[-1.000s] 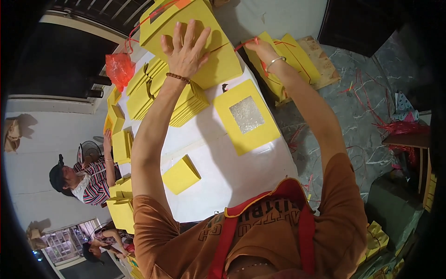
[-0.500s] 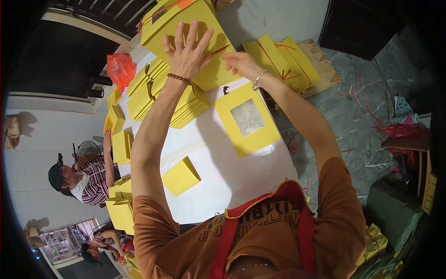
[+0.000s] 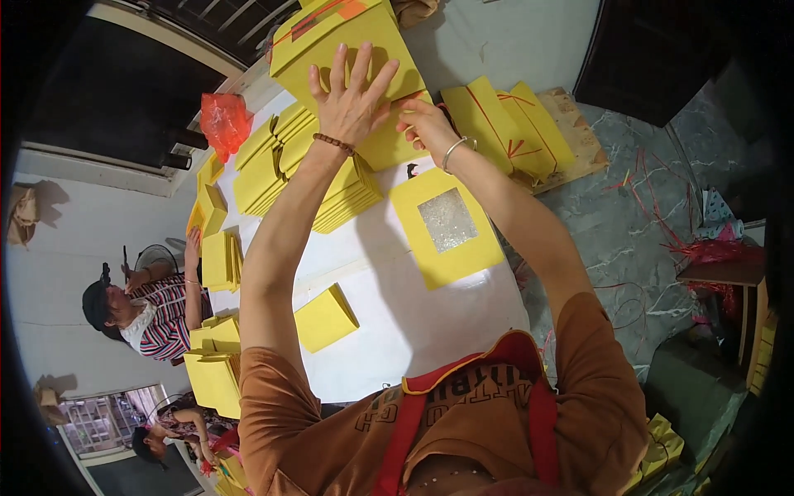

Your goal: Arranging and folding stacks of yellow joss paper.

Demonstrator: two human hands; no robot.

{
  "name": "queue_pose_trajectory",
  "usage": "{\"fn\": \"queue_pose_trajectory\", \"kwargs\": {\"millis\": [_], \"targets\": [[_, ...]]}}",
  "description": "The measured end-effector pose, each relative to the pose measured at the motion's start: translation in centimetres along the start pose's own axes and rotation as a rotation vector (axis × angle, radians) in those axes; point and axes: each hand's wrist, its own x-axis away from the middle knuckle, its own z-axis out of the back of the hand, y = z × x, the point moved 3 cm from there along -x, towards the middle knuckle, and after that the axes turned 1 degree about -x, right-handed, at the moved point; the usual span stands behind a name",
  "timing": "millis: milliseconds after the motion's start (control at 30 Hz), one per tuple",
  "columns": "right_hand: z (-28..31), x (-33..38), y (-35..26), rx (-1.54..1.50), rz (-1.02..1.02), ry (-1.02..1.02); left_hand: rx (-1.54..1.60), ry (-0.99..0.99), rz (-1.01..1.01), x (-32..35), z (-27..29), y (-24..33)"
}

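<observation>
At the far side of the table, my left hand [image 3: 351, 107] lies with fingers spread flat on a large yellow paper bundle [image 3: 318, 62]. A red string crosses the bundle's far part. Just right of it, my right hand [image 3: 430, 131] is closed, thumb and fingers curled together by the bundle's near right edge. Whatever the fingers hold, if anything, is too small to make out. Nearer to me lies a yellow sheet [image 3: 447, 271] with a silvery, glittering square [image 3: 449, 221] in it. Folded yellow paper pieces [image 3: 347, 198] stand in rows left of it.
One folded yellow piece [image 3: 325, 320] lies on the white tabletop [image 3: 397, 331]. A red plastic bag [image 3: 225, 124] sits at the far left edge. Tied yellow bundles [image 3: 529, 128] rest on a wooden board to the right. Two people work along the left side; red string litters the floor.
The whole view has shifted slightly. My left hand stays spread on the bundle; the right hand's fingers have curled in more tightly near its edge.
</observation>
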Motion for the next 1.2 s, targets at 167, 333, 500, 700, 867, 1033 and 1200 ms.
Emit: {"fn": "queue_pose_trajectory", "kwargs": {"millis": [167,333,500,700,867,1033,1200], "targets": [[0.3,-1.2,0.1,-0.062,-0.031,-0.080,0.035,-0.001,0.003,-0.3,-0.3,0.3],[-0.6,-1.1,-0.7,-0.155,-0.023,-0.097,0.015,0.000,0.029,0.0,0.1,-0.3],[0.9,-2.1,0.0,-0.238,-0.014,-0.093,0.171,0.070,0.094,-1.9,2.4,-1.0],[-0.3,-1.3,-0.6,-0.204,0.057,-0.153,0.356,-0.152,0.385,-5.3,1.4,-12.0],[-0.6,-1.6,-1.6,-0.381,0.045,-0.055,0.983,-0.378,0.570,-6.1,-0.4,-16.0],[-3.2,-3.1,-1.8,-0.944,-0.147,-0.140,1.197,-0.356,0.657,-3.9,-1.9,-19.8],[-2.8,-4.0,-3.2,-0.981,-0.171,-0.178,0.960,-0.357,0.897,-2.6,-0.7,-18.3]]}}
